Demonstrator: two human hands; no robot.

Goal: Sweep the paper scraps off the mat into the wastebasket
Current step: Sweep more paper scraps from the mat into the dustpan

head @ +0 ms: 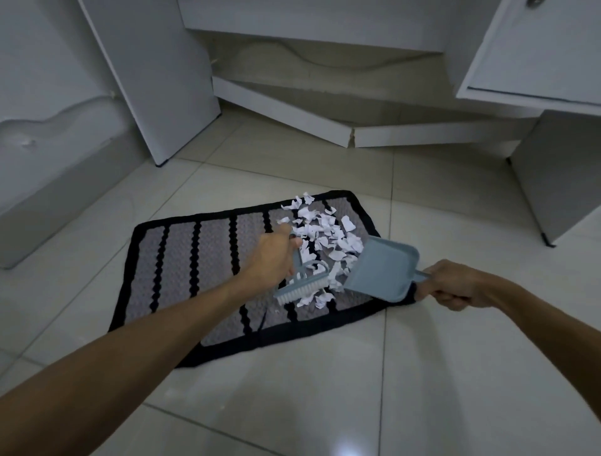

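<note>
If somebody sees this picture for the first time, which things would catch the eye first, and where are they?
First, the heap of white paper scraps on the right end of the striped mat. Next, the two hands over it: the left hand grips a small blue brush, and the right hand holds a blue dustpan against the heap.

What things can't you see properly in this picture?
1. Wastebasket: nowhere in the head view, so where it stands cannot be told.
2. Brush handle: mostly covered by the left hand.
3. Dustpan handle end: wrapped inside the right hand.
4. Mat near the dustpan: hidden under the paper scraps and pan.
5. Cabinet knob: cut off by the top edge.
</note>
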